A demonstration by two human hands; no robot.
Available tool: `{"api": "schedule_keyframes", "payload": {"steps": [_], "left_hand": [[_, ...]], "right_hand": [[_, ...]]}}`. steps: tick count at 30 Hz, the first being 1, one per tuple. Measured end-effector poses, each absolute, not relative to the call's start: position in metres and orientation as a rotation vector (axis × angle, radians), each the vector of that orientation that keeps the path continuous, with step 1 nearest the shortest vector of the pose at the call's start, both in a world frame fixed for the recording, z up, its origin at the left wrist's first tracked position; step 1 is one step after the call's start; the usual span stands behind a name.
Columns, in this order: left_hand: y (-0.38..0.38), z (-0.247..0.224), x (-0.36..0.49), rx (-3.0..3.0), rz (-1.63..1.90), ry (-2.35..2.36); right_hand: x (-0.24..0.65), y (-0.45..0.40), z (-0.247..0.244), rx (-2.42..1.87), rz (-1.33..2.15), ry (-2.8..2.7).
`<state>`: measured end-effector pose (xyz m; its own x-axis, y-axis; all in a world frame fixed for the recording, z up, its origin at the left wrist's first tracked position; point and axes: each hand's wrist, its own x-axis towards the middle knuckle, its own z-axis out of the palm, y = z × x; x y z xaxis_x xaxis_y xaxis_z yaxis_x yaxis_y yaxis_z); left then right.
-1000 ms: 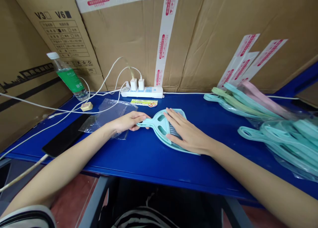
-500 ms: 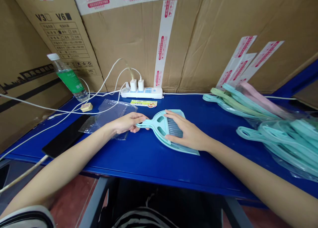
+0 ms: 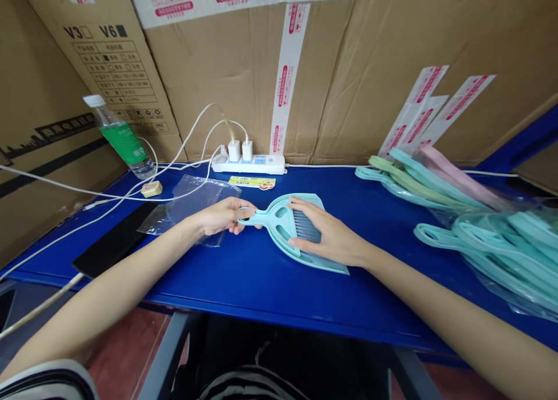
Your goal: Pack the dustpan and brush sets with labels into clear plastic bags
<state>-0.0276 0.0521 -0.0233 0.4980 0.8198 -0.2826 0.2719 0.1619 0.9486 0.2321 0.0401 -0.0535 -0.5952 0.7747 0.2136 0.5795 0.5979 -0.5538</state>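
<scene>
A light-teal dustpan (image 3: 325, 263) lies on the blue table, its handle pointing left and its wide lip to the right. Nested in it is a matching hand brush (image 3: 285, 221) with grey bristles facing right. My left hand (image 3: 221, 217) pinches the stacked handle ends between thumb and fingers. Across the brush head, my right hand (image 3: 337, 236) grips from above, fingers at the far corner and thumb at the near one. Its palm hides part of the bristles and of the pan. Behind my left hand lies a clear plastic bag (image 3: 192, 193), flat on the table.
More dustpan sets in clear wrap (image 3: 492, 240) are piled at the right. A power strip (image 3: 261, 164) with chargers, a coloured label card (image 3: 253, 182), a water bottle (image 3: 124, 141), a small yellow block (image 3: 151, 188), a black phone (image 3: 108, 243) and white cables occupy the back and left.
Both hands keep their hold on the dustpan and brush. The brush handle end has shifted very slightly left at my left fingers; otherwise little differs.
</scene>
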Motion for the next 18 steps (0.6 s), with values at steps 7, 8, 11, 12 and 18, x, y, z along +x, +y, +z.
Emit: {"api": "schedule_keyframes", "payload": {"steps": [7,8,11,12,18], "left_hand": [[0.052,-0.02,-0.029,1.424,0.477,1.002],[0.052,-0.019,-0.03,1.423,0.466,1.0],[0.051,-0.018,-0.03,1.42,0.445,0.995],[0.051,-0.018,-0.03,1.426,0.441,0.992],[0.048,-0.015,-0.029,1.597,0.357,0.998]], "right_hand": [[0.237,0.044,-0.048,-0.981,0.601,-2.456],[0.238,0.045,-0.048,-0.975,0.605,-2.466],[0.24,0.047,-0.046,-0.985,0.616,-2.482],[0.241,0.047,-0.046,-0.986,0.616,-2.48],[0.246,0.052,-0.046,-1.02,0.569,-2.446]]}}
